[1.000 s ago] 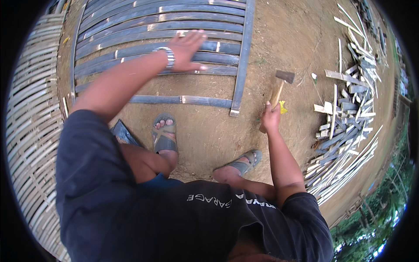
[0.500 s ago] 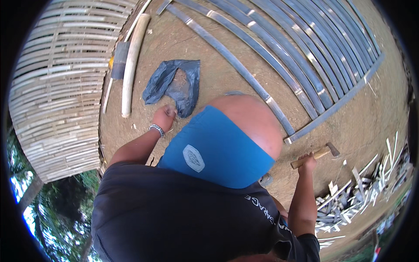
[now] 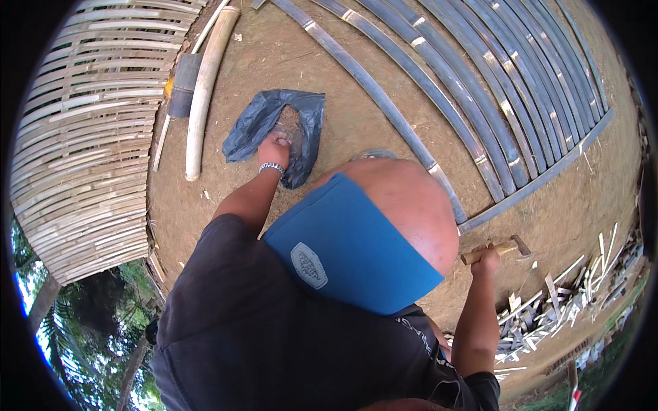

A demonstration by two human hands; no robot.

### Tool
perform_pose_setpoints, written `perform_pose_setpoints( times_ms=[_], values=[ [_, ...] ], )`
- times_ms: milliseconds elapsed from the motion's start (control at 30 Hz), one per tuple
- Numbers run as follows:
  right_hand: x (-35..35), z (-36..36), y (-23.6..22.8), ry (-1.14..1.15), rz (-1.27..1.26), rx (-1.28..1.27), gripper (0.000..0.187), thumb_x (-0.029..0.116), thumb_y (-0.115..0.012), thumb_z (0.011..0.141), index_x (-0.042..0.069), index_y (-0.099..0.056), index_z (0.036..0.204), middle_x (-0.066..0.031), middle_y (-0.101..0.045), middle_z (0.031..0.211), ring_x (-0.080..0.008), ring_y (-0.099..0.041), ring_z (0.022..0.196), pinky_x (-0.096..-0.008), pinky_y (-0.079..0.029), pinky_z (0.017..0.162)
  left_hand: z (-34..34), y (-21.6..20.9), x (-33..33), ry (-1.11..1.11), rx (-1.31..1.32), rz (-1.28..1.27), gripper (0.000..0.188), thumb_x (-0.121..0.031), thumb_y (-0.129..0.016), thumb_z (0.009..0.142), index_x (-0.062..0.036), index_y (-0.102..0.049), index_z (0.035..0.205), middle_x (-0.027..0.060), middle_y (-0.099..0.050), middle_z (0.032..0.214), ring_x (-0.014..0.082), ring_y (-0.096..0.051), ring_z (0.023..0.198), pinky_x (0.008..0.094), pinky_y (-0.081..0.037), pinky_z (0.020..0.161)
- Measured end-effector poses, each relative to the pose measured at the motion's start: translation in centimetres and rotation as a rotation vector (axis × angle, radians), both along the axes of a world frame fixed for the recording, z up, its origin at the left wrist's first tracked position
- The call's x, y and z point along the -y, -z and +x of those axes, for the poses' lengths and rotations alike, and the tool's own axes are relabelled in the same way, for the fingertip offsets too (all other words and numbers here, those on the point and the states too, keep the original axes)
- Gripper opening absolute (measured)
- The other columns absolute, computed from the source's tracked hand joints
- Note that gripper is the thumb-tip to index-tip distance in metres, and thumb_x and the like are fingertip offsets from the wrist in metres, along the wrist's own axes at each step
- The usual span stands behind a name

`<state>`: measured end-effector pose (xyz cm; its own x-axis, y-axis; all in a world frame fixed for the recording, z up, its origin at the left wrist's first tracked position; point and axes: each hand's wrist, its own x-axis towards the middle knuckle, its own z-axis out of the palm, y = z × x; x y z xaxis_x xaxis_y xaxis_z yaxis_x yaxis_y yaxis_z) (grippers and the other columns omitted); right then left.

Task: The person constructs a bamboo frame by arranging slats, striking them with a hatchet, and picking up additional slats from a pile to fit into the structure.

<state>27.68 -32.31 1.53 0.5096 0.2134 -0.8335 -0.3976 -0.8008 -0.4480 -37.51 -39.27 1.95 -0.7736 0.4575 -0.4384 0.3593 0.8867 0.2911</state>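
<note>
Reaching into a bag, hammer in my other hand.
My left hand (image 3: 274, 147) rests inside the dark plastic bag (image 3: 257, 123), its grip hidden; my right hand (image 3: 488, 259) is closed around the hammer (image 3: 497, 249).

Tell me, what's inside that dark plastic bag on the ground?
The left hand reaches into the open mouth of the dark plastic bag. Something brownish shows in the opening, too unclear to name. The hand and the bag's folds cover the rest.

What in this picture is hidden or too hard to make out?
- Head view: the left hand's fingertips and whatever lies inside the dark bag, hidden by its folds.
- The hammer handle's middle, covered by the right hand.
- The ground in front of the person, blocked by the blue cloth.
</note>
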Motion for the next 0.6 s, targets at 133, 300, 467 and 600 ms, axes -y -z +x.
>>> perform_pose_setpoints(
  times_ms=[133,300,467,600],
  values=[
    [-1.0,-2.0,-0.8,-0.015,-0.019,0.059,0.019,0.014,-0.048,0.106,-0.001,-0.047,0.116,-0.0064,-0.050,0.080,-0.0185,-0.050,0.063,-0.0375,-0.048,0.059,0.1,0.8,0.8,-0.002,-0.002,0.031,0.015,-0.015,-0.071,0.086,-0.0063,-0.074,0.098,0.0149,-0.076,0.089,0.0284,-0.073,0.089,0.0373,-0.055,0.082],
    [-0.7,-1.2,-0.1,0.023,0.000,0.028,0.019,0.015,-0.048,0.105,-0.001,-0.047,0.116,-0.0071,-0.051,0.081,-0.0195,-0.051,0.064,-0.0385,-0.049,0.060,0.1,0.4,0.2,0.111,-0.069,-0.036,0.011,-0.012,-0.068,0.088,-0.0066,-0.073,0.096,0.0170,-0.075,0.092,0.0307,-0.072,0.090,0.0393,-0.055,0.082],
    [-0.4,-0.5,-0.3,0.002,0.012,0.002,0.017,0.015,-0.049,0.105,0.001,-0.046,0.113,-0.0069,-0.050,0.079,-0.0198,-0.050,0.064,-0.0387,-0.049,0.060,-0.8,1.2,1.3,0.173,-0.065,0.039,0.008,-0.010,-0.065,0.089,-0.0053,-0.070,0.092,0.0169,-0.074,0.090,0.0321,-0.072,0.088,0.0397,-0.054,0.081],
    [-0.4,-1.4,-0.8,-0.014,-0.019,0.034,0.017,0.016,-0.050,0.105,0.001,-0.046,0.110,-0.0066,-0.050,0.079,-0.0201,-0.051,0.064,-0.0384,-0.049,0.059,-0.9,-0.3,1.3,0.112,0.029,0.032,0.009,-0.010,-0.065,0.089,-0.0038,-0.069,0.093,0.0146,-0.075,0.091,0.0303,-0.073,0.087,0.0378,-0.055,0.081]
  ],
)
